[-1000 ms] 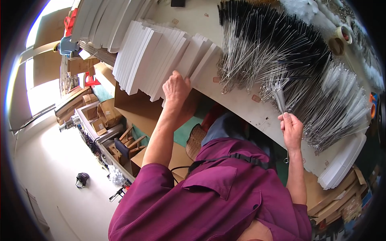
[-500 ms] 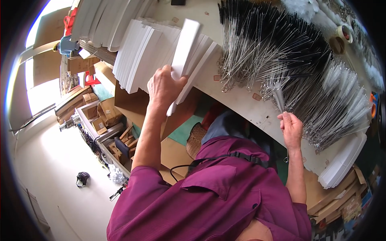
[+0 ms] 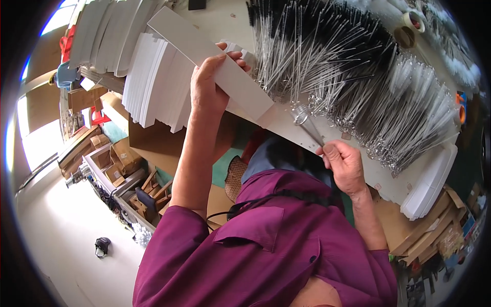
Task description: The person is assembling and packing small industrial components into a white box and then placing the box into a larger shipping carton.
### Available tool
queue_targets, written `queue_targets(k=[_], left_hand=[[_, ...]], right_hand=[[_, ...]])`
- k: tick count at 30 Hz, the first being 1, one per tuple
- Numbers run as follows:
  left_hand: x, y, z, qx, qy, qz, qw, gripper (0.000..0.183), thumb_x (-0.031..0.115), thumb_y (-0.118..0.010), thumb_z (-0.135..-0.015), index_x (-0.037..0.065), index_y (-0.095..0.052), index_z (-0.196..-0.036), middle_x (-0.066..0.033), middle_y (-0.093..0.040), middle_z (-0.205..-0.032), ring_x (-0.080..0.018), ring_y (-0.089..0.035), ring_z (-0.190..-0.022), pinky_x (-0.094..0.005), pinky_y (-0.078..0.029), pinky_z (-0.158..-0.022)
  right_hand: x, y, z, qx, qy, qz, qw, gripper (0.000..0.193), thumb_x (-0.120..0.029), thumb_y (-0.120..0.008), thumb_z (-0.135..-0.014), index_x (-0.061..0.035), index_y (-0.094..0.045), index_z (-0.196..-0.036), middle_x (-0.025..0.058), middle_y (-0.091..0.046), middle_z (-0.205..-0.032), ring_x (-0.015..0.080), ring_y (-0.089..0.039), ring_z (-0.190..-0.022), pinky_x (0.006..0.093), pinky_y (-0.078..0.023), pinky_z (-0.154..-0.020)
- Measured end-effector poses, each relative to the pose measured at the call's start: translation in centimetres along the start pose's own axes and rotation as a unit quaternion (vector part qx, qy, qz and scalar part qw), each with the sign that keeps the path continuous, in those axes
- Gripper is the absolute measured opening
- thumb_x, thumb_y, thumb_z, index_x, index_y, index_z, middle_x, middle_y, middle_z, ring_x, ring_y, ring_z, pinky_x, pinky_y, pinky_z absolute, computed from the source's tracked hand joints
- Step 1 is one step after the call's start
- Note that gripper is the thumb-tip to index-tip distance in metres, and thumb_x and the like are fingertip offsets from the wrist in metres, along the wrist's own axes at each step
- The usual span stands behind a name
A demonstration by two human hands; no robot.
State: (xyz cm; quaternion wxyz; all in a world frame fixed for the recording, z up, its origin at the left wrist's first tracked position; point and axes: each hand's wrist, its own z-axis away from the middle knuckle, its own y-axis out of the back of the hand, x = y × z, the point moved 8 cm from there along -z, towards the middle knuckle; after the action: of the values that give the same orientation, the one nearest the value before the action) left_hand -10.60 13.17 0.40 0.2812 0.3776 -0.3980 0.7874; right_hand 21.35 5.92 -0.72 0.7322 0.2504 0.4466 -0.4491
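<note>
My left hand (image 3: 212, 82) grips a long, narrow white cardboard box (image 3: 179, 38) around its middle, thumb on the near face and fingers around the far edge. The box slants down to the right over the table's front edge. In my right hand (image 3: 345, 163), thumb and fingers pinch a slim bundle of wire-handled brushes (image 3: 308, 125), its looped wire ends pointing up and left toward the box. What the palm covers of that bundle is hidden. Behind both hands, a big pile of wire brushes (image 3: 327, 56) with black and white bristles spreads over the table.
Flat white boxes (image 3: 146, 77) are stacked in rows at the table's left. A closed white box (image 3: 429, 181) lies at the right corner. Tape rolls (image 3: 413, 22) stand at the back right. Under the table's left side is a large open brown carton (image 3: 163, 151).
My left hand has lifted and turned the white box from nearly upright to a slant down to the right. My right hand has brought the brush bundle left, nearer the box.
</note>
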Motion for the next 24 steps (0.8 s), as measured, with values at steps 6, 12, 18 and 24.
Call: queue_targets(k=[6, 12, 18, 24], left_hand=[[-2.0, -1.7, 0.1, -0.02, 0.016, 0.067, 0.997, 0.041, 0.014, -0.062, -0.091, -0.004, -0.051, -0.126, -0.0219, -0.062, -0.102, -0.0292, -0.063, -0.086, -0.0454, -0.052, -0.086], [-2.5, -3.6, 1.1, -0.039, 0.014, 0.093, 0.995, 0.041, 0.018, -0.064, -0.091, -0.005, -0.053, -0.124, -0.0215, -0.062, -0.101, -0.0289, -0.063, -0.085, -0.0448, -0.052, -0.086], [-3.3, -3.0, 1.0, -0.012, 0.019, 0.094, 0.995, 0.038, 0.019, -0.065, -0.091, -0.005, -0.056, -0.12, -0.0223, -0.062, -0.101, -0.0298, -0.063, -0.085, -0.0453, -0.052, -0.086], [-4.2, -3.8, 1.6, -0.013, 0.026, 0.116, 0.993, 0.038, 0.02, -0.065, -0.091, -0.004, -0.057, -0.119, -0.0229, -0.063, -0.101, -0.0298, -0.063, -0.084, -0.045, -0.052, -0.085]], right_hand=[[0.9, -0.3, 0.8, 0.004, 0.018, 0.02, 1.0, 0.033, -0.027, -0.058, -0.104, 0.0004, -0.07, -0.09, -0.0006, -0.056, -0.063, 0.0059, -0.05, -0.059, 0.0243, -0.041, -0.055], [1.2, -0.1, 1.3, 0.012, 0.03, 0.042, 0.999, 0.032, -0.026, -0.059, -0.104, 0.0007, -0.071, -0.091, 0.0008, -0.057, -0.062, 0.0069, -0.051, -0.057, 0.025, -0.042, -0.053], [0.3, 0.2, 1.9, 0.023, 0.069, 0.052, 0.996, 0.031, -0.023, -0.058, -0.104, 0.0015, -0.07, -0.09, 0.0, -0.056, -0.061, 0.0061, -0.05, -0.057, 0.0245, -0.04, -0.053], [1.4, 0.1, 2.0, 0.023, 0.059, 0.075, 0.995, 0.03, -0.023, -0.059, -0.104, 0.0027, -0.07, -0.093, 0.0043, -0.06, -0.062, 0.0091, -0.054, -0.055, 0.0275, -0.044, -0.052]])
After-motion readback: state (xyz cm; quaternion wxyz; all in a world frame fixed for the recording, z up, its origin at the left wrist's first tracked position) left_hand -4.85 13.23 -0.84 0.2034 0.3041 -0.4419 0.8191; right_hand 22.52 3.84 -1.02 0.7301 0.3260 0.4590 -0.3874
